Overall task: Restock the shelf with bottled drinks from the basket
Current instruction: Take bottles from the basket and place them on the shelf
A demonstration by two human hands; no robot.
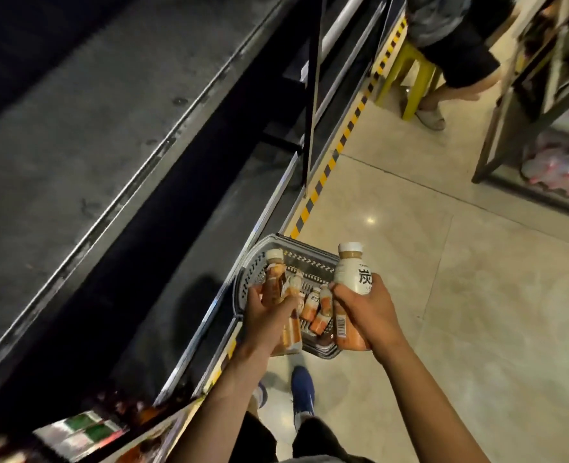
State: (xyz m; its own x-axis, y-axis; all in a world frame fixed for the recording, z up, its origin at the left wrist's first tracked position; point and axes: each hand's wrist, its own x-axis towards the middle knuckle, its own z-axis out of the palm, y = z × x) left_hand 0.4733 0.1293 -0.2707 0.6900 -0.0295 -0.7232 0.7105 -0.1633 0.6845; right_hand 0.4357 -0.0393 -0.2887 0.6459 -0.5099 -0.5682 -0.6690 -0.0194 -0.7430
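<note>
Two hands, fingers (341, 295) curled: left hand (265, 324) round orange bottle (274, 281), right hand (368, 315) round white-labelled bottle (352, 269).

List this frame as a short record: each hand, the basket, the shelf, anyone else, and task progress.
left hand: grips an orange-labelled bottle above the basket
right hand: grips a white-and-orange bottle, cap pointing away from the person
basket: grey, on the floor by the shelf base, several loose bottles inside
shelf: dark, on the person's left; contents cannot be made out
others: a second person seated on a yellow stool
progress: two bottles in hand, neither on the shelf yet
</note>
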